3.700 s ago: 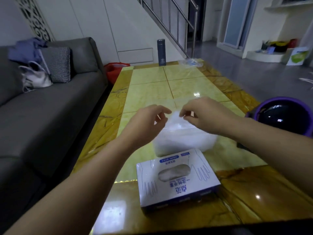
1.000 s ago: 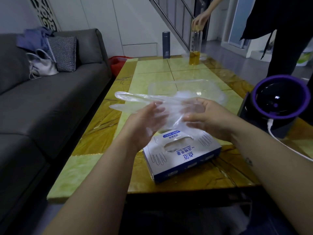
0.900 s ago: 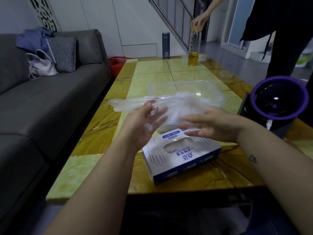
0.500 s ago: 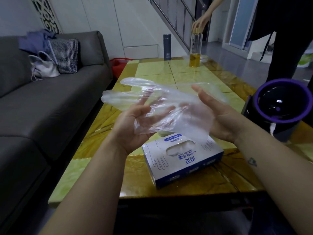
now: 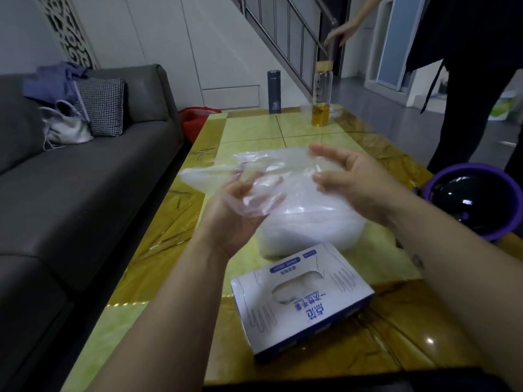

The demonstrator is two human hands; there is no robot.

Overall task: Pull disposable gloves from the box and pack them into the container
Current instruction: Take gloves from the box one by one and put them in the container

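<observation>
clear glove (image 5: pixel 254 179) spread above the translucent container (image 5: pixel 311 230), behind the blue-white box (image 5: pixel 300 304).

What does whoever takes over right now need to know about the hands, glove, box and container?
Left hand: palm up, fingers curled into a clear glove, held above the table.
Right hand: fingers straight, touching the glove's other end.
Box: near the table edge, more gloves showing in its slot.
Container: just behind the box, below the hands; whitish, seemingly holding gloves.
Done: one glove out of the box.
Left: put it into the container, then pull more.
</observation>
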